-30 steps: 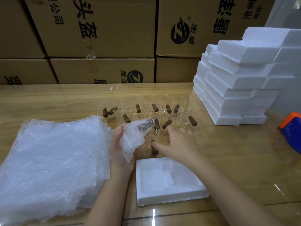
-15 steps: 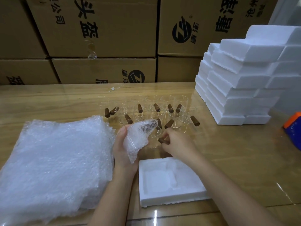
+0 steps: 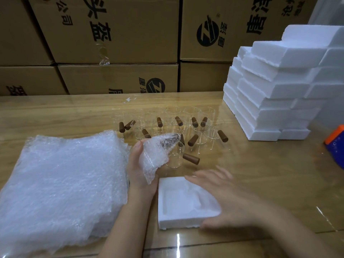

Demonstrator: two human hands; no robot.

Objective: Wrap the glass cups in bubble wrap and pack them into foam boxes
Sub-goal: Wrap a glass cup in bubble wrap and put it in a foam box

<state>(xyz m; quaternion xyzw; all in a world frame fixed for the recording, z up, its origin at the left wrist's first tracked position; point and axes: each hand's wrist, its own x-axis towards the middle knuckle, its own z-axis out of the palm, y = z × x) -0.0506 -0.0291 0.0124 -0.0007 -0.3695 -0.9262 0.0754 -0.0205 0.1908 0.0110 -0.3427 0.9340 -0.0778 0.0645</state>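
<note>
Left grip (image 3: 141, 172) is closed round a bubble-wrapped cup (image 3: 158, 155) and holds it up off the desk (image 3: 260, 174), with the wrapped brown handle pointing up and to the right.

At the far left, a thick stack of bubble wrap (image 3: 61, 183) covers the near-left of the desk. Its ragged right edge lies just beside the back of that hand. Next comes an open foam box (image 3: 178, 221), flat near the front edge with its moulded recess facing up and its left wall just beside the left wrist. Beyond it, loose glass cups (image 3: 197, 127) with brown handles stand clustered mid-desk. The nearest cup (image 3: 178, 161) sits just behind the wrapped one, handle pointing right.

Right grip (image 3: 223, 198) is wide, its fingers spread flat and blurred over the right half of the foam box, thumb by the near right corner. I cannot tell whether the palm touches the foam. To its right, bare wood runs out to the stacked foam boxes (image 3: 275, 108), which stand near the rightmost cups. An orange and blue object (image 3: 335, 144) is cut off at the right. Cartons (image 3: 115, 30) wall the desk's back edge.
</note>
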